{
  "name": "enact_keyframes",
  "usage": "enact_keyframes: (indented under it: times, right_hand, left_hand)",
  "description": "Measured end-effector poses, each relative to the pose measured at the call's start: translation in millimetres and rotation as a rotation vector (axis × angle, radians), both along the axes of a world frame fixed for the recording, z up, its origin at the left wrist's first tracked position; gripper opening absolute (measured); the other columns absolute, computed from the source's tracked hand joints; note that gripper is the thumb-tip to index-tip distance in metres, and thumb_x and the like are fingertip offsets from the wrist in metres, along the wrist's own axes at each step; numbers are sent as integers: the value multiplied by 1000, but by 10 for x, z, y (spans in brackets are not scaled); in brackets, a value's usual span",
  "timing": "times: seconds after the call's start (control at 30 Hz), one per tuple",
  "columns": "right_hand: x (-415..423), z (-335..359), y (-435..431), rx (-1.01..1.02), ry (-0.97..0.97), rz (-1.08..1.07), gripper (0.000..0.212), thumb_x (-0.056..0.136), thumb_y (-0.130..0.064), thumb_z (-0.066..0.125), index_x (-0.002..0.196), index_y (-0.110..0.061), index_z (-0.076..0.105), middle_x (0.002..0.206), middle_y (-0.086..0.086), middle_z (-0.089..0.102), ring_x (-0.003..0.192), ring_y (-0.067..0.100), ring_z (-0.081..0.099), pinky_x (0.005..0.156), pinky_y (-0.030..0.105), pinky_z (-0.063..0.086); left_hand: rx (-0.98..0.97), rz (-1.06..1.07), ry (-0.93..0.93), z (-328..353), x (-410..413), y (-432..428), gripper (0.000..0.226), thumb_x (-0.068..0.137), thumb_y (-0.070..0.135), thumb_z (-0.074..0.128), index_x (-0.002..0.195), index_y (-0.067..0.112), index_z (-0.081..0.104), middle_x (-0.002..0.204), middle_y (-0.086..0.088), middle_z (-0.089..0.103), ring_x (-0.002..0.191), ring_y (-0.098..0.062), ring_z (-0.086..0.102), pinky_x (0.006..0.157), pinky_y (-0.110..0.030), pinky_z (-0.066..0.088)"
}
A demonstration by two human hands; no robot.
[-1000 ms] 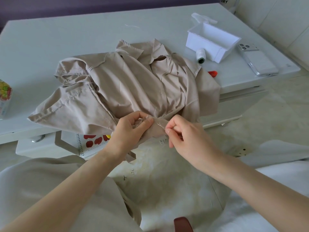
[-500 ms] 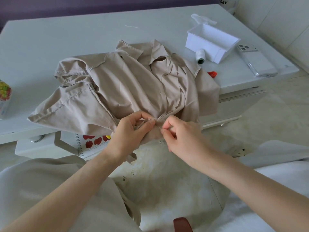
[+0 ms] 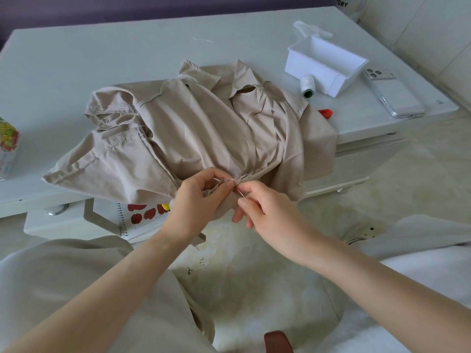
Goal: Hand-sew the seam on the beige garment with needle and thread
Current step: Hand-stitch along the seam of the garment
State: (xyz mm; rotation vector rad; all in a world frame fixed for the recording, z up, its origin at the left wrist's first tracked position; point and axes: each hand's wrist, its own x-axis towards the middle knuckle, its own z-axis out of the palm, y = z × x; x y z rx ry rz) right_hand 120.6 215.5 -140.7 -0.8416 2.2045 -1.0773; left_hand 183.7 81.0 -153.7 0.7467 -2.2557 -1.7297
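The beige garment (image 3: 204, 128) lies crumpled across the white table (image 3: 102, 59) in the middle of the frame, its collar toward the top and its lower edge hanging over the table's near rim; at that hanging edge, just below the centre of the frame, the two hands meet; the left hand (image 3: 193, 202) comes in from the lower left and pinches a fold of the cloth between its curled thumb and forefinger; the right hand (image 3: 270, 212) comes in from the lower right and grasps the needle (image 3: 240, 193) between thumb and forefinger, its other fingers loosely curled beneath; the needle is a thin bright sliver slanting up and to the left, its tip at the fold just beside the left thumb; whether the tip has entered the cloth cannot be told; in the upper right an open white box (image 3: 326, 64) stands on the table, with a spool (image 3: 307, 86) lying just in front of it and a phone (image 3: 393, 95) face down to its right; a small red object (image 3: 326, 113) shows beside the garment's right edge; a printed carton (image 3: 7, 146) sits at the left edge of the frame; under the table's rim, left of the hands, a spiral notebook (image 3: 142, 216) with red apples shows, partly covered by the hanging cloth.
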Motion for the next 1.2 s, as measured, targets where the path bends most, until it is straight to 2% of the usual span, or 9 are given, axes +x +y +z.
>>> enact_keyframes:
  times: [0.1, 0.17, 0.23, 0.4, 0.53, 0.63, 0.93, 1.07, 1.2]
  right_hand:
    - [27, 8, 22, 7, 41, 40, 29, 100, -21, 41, 128, -19, 48, 87, -7, 69, 69, 2, 56, 68, 13, 42]
    - [17, 21, 29, -28, 45, 22, 19, 99, -20, 45, 117, -18, 51, 86, -6, 70, 62, 4, 57, 68, 16, 46]
    - [-10, 30, 28, -69, 20, -15, 1, 98, -19, 49, 98, -19, 50, 83, -4, 70, 55, 7, 57, 62, 14, 46]
    - [-31, 11, 1, -75, 42, -41, 20, 96, -22, 53, 79, -27, 44, 74, -6, 69, 49, 9, 57, 61, 24, 50]
    - [32, -43, 6, 11, 166, 72, 27, 96, -25, 52, 74, -33, 38, 69, -9, 66, 57, 3, 53, 62, 17, 42]
    - [123, -121, 100, 82, 249, 221, 16, 98, -27, 46, 82, -28, 45, 74, -9, 66, 60, -1, 52, 56, 12, 35]
    - [237, -361, 418, 133, 432, 358, 20, 100, -21, 43, 112, -14, 56, 90, -1, 63, 81, 14, 57, 69, 18, 41]
    - [265, -476, 458, 120, 713, 441, 17, 88, -17, 47, 97, -16, 62, 75, -8, 65, 71, 9, 57, 71, 21, 44]
    - [235, -443, 493, 51, 825, 416, 15, 80, -2, 61, 88, -14, 62, 70, -4, 61, 64, 16, 54, 69, 29, 44]
  left_hand:
    - [-26, 23, -4, -2, -11, -10, 9, 91, 26, 61, 87, 20, 68, 80, -3, 70, 82, -30, 64, 80, -47, 52]
    - [-24, 27, -3, -4, -14, -3, 9, 91, 25, 62, 88, 19, 68, 80, -3, 70, 79, -27, 64, 79, -44, 52]
    - [-9, 15, -7, -16, -15, 5, 10, 91, 23, 62, 88, 17, 68, 78, -3, 69, 71, -18, 60, 72, -34, 51]
    - [49, 3, -25, -25, -13, 26, 10, 90, 21, 63, 83, 15, 69, 68, 6, 67, 62, 0, 57, 61, -11, 45]
    - [48, 63, -26, -26, -24, 2, 10, 90, 20, 64, 84, 14, 71, 75, 2, 70, 69, -4, 62, 65, -16, 49]
    - [68, 158, -21, -44, -51, -40, 9, 89, 20, 66, 84, 14, 71, 71, 5, 68, 65, -3, 59, 61, -14, 47]
    - [8, 201, -17, -107, -67, -87, 9, 88, 19, 67, 78, 18, 69, 76, 4, 69, 75, -11, 62, 75, -28, 52]
    - [-69, 175, -19, -124, -67, -95, 13, 87, 18, 67, 76, 23, 67, 75, 8, 67, 75, -7, 61, 75, -25, 51]
    - [-86, 187, -17, -127, -63, -106, 14, 87, 17, 67, 75, 24, 67, 76, 8, 68, 74, -7, 61, 77, -28, 52]
